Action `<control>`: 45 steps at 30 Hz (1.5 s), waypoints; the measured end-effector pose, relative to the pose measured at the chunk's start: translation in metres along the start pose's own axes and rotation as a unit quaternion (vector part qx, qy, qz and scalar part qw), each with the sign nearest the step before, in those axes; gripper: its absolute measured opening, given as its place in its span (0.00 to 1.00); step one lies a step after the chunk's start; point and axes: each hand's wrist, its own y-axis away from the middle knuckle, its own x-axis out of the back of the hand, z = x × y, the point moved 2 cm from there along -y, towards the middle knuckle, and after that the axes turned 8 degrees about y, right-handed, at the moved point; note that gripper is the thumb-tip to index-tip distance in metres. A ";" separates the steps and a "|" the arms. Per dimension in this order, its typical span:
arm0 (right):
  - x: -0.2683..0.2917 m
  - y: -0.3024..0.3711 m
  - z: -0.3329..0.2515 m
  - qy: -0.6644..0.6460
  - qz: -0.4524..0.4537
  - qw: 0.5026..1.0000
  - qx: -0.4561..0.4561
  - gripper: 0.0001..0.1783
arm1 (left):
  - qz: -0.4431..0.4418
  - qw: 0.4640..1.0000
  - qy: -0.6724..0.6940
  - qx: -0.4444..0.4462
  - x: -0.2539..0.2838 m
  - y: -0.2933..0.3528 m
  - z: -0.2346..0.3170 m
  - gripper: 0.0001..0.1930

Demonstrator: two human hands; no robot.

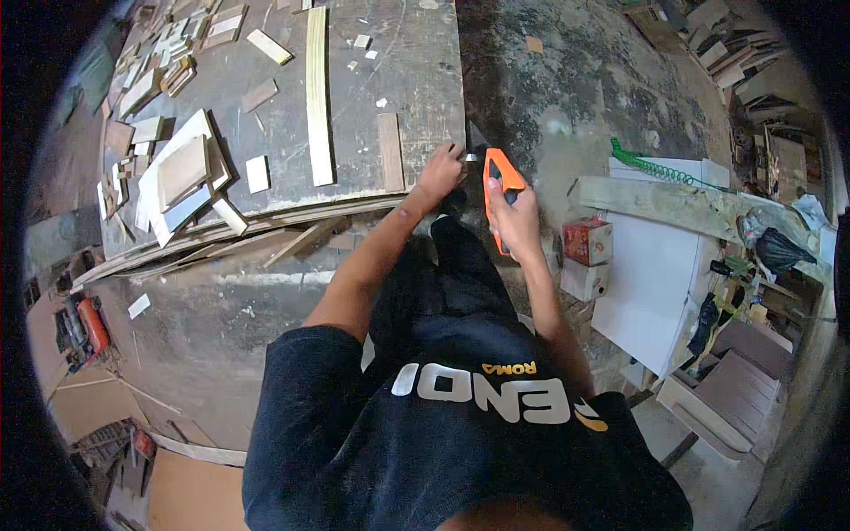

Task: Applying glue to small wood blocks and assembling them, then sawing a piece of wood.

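My right hand (516,217) is wrapped round the orange handle of a handsaw (497,166), just off the right edge of the worktable (354,106). The saw's dark blade (476,137) points away from me, close along that edge, and is partly hard to see. At the table's near right corner, my left hand (440,174) is closed with its fingers bent over the edge. A small pale piece (470,157) shows between its fingertips and the saw; whether the fingers grip it is unclear. A brown wood strip (390,152) lies just left of this hand.
A long pale wood strip (319,97) and stacked board offcuts (184,173) lie on the table. To my right stand a red box (587,242), a white panel (646,292) and a beam (655,202) with a green coiled hose (655,165). A red tool (92,323) sits at far left.
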 end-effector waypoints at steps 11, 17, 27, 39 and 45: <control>0.011 0.021 0.002 -0.069 -0.015 0.996 -0.052 0.13 | 0.011 1.000 -0.008 -0.014 -0.002 0.000 -0.004 0.12; 0.001 0.000 0.020 -0.023 -0.001 0.999 -0.043 0.12 | -0.012 0.999 0.035 0.032 0.001 0.000 0.001 0.09; 0.008 -0.015 0.017 -0.059 -0.034 0.997 -0.041 0.10 | 0.000 0.991 0.067 0.118 0.005 -0.014 -0.003 0.10; 0.003 -0.011 0.012 -0.066 -0.045 0.996 -0.036 0.11 | 0.003 0.999 0.033 0.030 -0.001 -0.012 -0.025 0.09; 0.003 -0.010 0.012 -0.054 -0.010 0.997 -0.048 0.10 | -0.061 0.998 -0.005 0.010 0.006 -0.010 -0.002 0.09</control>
